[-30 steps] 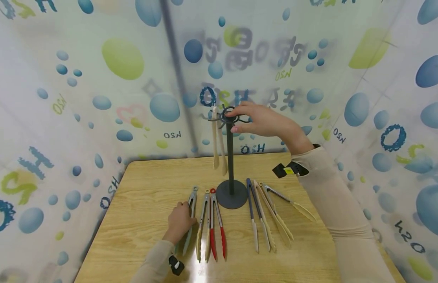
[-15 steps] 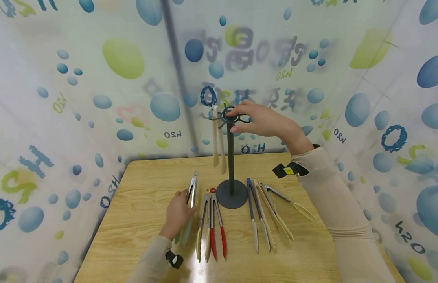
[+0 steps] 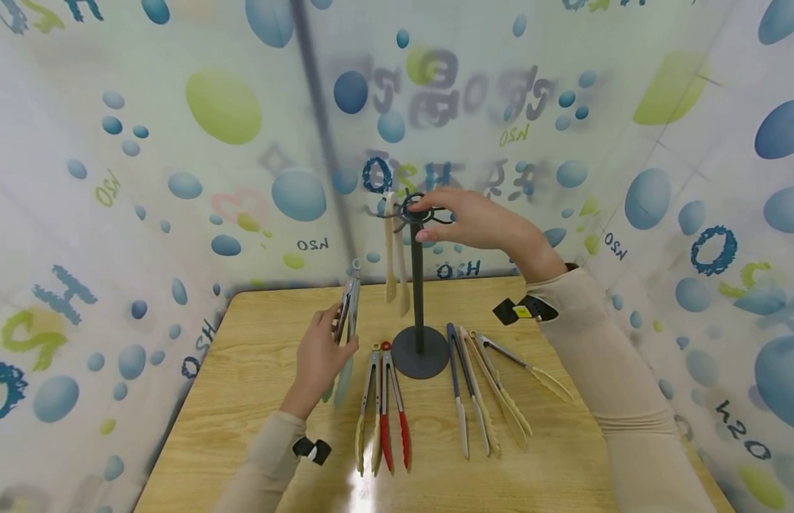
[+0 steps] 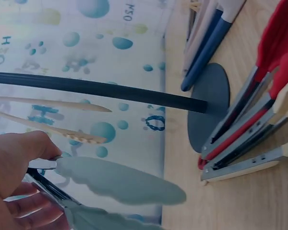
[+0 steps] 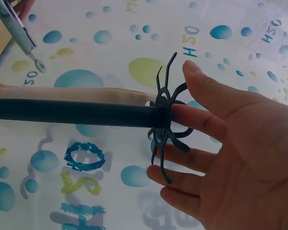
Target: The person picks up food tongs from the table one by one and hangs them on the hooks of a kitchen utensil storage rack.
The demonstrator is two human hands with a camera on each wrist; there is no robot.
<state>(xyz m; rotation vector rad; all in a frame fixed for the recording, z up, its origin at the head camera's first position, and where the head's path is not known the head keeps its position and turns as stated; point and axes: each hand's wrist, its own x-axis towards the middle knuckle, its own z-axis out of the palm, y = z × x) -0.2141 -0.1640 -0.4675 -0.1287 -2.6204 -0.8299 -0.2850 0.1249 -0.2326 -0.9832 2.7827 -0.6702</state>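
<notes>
My left hand [image 3: 321, 356] grips a pair of tongs [image 3: 352, 303] with metal arms and pale grey-green tips, hanging ring-end up over the table, left of a black hook stand [image 3: 418, 285]. In the left wrist view the scalloped green tips [image 4: 120, 179] point away from the hand. My right hand [image 3: 477, 217] rests on the top of the stand, fingers loosely extended among its curved hooks [image 5: 163, 96], index fingertip at the hub. Beige tongs [image 3: 390, 263] hang from a hook on the stand's left side.
Left of the stand's round base [image 3: 420, 363] lie yellow-tipped tongs [image 3: 369, 413] and red-tipped tongs [image 3: 395, 406]. To its right lie blue-handled tongs [image 3: 467, 385], beige tongs [image 3: 480, 385] and more cream-tipped tongs [image 3: 528, 367]. A patterned curtain surrounds the wooden table [image 3: 262, 363].
My left hand has lifted the green-tipped tongs off the table, raising them upward and away toward the back. My right hand has stayed on the top of the stand.
</notes>
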